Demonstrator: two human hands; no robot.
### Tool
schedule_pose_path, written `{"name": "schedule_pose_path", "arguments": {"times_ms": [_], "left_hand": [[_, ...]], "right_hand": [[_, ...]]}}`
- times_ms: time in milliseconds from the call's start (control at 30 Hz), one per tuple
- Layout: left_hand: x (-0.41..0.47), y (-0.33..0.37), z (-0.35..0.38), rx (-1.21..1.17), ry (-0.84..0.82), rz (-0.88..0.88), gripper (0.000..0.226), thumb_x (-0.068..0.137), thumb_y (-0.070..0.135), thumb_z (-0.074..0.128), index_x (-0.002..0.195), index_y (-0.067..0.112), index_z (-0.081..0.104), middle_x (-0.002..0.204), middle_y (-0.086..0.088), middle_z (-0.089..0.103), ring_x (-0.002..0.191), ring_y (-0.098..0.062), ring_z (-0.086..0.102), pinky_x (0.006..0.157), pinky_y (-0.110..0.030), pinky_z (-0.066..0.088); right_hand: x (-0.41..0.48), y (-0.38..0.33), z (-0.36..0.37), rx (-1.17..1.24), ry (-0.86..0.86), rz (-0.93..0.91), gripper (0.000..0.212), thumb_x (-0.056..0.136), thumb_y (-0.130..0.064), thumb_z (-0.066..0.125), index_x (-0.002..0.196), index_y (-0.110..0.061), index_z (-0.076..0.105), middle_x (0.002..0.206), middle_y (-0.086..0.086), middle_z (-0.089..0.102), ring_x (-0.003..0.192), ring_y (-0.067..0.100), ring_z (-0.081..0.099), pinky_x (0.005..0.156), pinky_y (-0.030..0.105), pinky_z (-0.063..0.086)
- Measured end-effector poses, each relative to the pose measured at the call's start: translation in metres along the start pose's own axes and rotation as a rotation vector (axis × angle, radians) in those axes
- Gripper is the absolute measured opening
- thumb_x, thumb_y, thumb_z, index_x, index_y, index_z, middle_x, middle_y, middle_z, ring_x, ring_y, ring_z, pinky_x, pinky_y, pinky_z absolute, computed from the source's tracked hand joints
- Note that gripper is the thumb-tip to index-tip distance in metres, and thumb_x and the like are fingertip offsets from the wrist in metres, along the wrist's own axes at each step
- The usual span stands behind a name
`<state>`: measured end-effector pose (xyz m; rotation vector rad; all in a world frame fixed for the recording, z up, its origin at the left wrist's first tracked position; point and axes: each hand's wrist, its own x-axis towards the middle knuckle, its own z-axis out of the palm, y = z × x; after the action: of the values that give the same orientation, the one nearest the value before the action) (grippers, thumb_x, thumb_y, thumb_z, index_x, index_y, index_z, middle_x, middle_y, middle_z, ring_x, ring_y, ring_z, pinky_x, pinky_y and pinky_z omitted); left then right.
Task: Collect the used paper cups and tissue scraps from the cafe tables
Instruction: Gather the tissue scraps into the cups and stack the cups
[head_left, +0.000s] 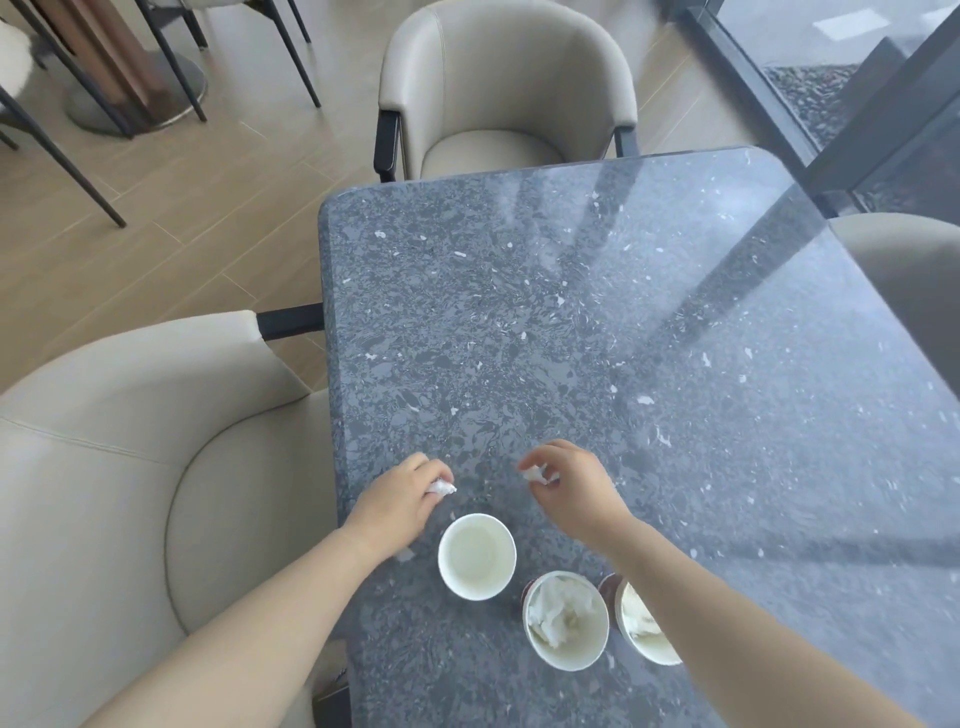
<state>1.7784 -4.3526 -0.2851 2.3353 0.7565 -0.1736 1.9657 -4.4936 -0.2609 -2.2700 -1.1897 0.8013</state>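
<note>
— How do the cups look?

— Three white paper cups stand upright near the table's (623, 312) near edge. The empty paper cup (477, 556) is round-rimmed with a pale, bare inside. Just to its right, the stuffed cup (565, 621) holds crumpled white tissue, and the third cup (641, 629), partly hidden under the right forearm, has something pale in it too. The outer walls of those two show dark reddish-brown; I cannot tell whether there is print on them.

— And the hands?

— Both are just beyond the cups, low over the tabletop. The left hand (400, 499) has its fingers curled round a crumpled tissue scrap (441, 487), white and wadded. The right hand (576, 488) pinches a second scrap (535, 474) between thumb and fingertips. A tiny scrap (406, 555) lies on the table by the left wrist, beside the empty cup.

— What about the surfaces?

— The table is glossy blue-grey stone with darker mottling and white flecks, and its corners are rounded. A beige padded armchair (130, 467) sits at the left, a matching far chair (509, 88) at the table's far end, both on dark metal frames. The floor (156, 234) is pale wood-look planks.
</note>
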Motion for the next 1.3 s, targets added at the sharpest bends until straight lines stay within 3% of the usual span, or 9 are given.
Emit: {"name": "schedule_pose_path", "arguments": {"times_ms": [100,233,333,467,633,767,900,1100,1300], "left_hand": [[-0.008,0.008,-0.023,-0.048,0.084,-0.055,0.017,0.092,0.031,0.051,0.108,0.028,0.055,0.098,0.012,0.054,0.078,-0.009,0.052,0.069,-0.032,0.045],[-0.021,0.038,-0.044,-0.086,0.133,0.006,0.018,0.093,0.037,0.05,0.109,0.032,0.056,0.087,0.015,0.055,0.071,-0.001,0.052,0.061,-0.021,0.038],[-0.039,0.064,-0.046,-0.119,0.143,0.068,0.016,0.09,0.037,0.055,0.105,0.034,0.057,0.083,0.016,0.056,0.069,0.003,0.053,0.058,-0.01,0.036],[-0.065,0.093,-0.031,-0.142,0.075,0.161,0.015,0.084,0.038,0.062,0.098,0.038,0.058,0.076,0.015,0.056,0.069,0.0,0.054,0.06,-0.009,0.039],[-0.077,0.125,-0.002,-0.12,-0.053,0.211,0.027,0.081,0.034,0.066,0.106,0.039,0.056,0.078,0.017,0.058,0.065,0.0,0.052,0.07,-0.024,0.048],[-0.08,0.13,0.006,-0.01,-0.081,0.243,0.038,0.08,0.031,0.065,0.114,0.042,0.051,0.085,0.024,0.056,0.065,0.002,0.05,0.058,-0.013,0.036],[-0.086,0.128,0.011,0.187,-0.086,0.352,0.028,0.083,0.036,0.06,0.11,0.037,0.054,0.101,0.018,0.058,0.086,-0.004,0.052,0.065,-0.018,0.035],[-0.089,0.134,0.028,0.373,-0.16,0.384,0.028,0.084,0.043,0.06,0.108,0.028,0.059,0.113,0.008,0.061,0.107,-0.016,0.051,0.083,-0.03,0.043],[-0.087,0.143,0.032,0.542,-0.15,0.439,0.017,0.091,0.026,0.047,0.103,0.023,0.058,0.109,0.0,0.061,0.105,-0.026,0.054,0.075,-0.035,0.044]], "right_hand": [[-0.017,-0.008,-0.014,0.03,0.036,-0.057,0.018,0.08,-0.009,0.063,0.092,-0.023,0.066,0.09,-0.009,0.059,0.069,0.005,0.055,0.066,0.017,0.045],[-0.041,-0.019,-0.023,0.065,0.096,-0.088,0.013,0.085,-0.02,0.061,0.097,-0.022,0.066,0.087,-0.008,0.059,0.066,0.002,0.055,0.064,0.013,0.044],[-0.063,-0.026,-0.024,0.1,0.149,-0.066,0.011,0.085,-0.023,0.063,0.095,-0.02,0.066,0.086,-0.008,0.059,0.062,-0.003,0.053,0.061,0.006,0.04],[-0.1,-0.026,-0.025,0.136,0.201,-0.013,0.01,0.082,-0.023,0.066,0.092,-0.023,0.066,0.085,-0.009,0.061,0.064,0.003,0.056,0.06,0.004,0.039],[-0.145,-0.016,-0.021,0.11,0.21,0.077,0.017,0.075,-0.022,0.071,0.09,-0.023,0.064,0.087,-0.012,0.063,0.07,0.004,0.058,0.062,0.005,0.039],[-0.163,-0.015,-0.019,0.175,0.231,0.101,0.021,0.075,-0.014,0.071,0.094,-0.016,0.067,0.085,-0.015,0.059,0.076,0.011,0.06,0.077,0.026,0.05],[-0.175,-0.013,-0.017,0.178,0.304,0.083,0.008,0.08,-0.013,0.068,0.088,-0.014,0.066,0.077,-0.017,0.053,0.076,0.012,0.06,0.076,0.03,0.051],[-0.184,-0.007,-0.012,0.212,0.42,0.157,0.008,0.082,-0.009,0.062,0.083,-0.016,0.065,0.082,-0.01,0.062,0.07,0.011,0.059,0.069,0.024,0.051],[-0.192,0.001,-0.008,0.157,0.407,0.194,0.009,0.084,-0.014,0.061,0.088,-0.02,0.066,0.082,-0.014,0.064,0.069,0.006,0.059,0.067,0.015,0.047]]}}
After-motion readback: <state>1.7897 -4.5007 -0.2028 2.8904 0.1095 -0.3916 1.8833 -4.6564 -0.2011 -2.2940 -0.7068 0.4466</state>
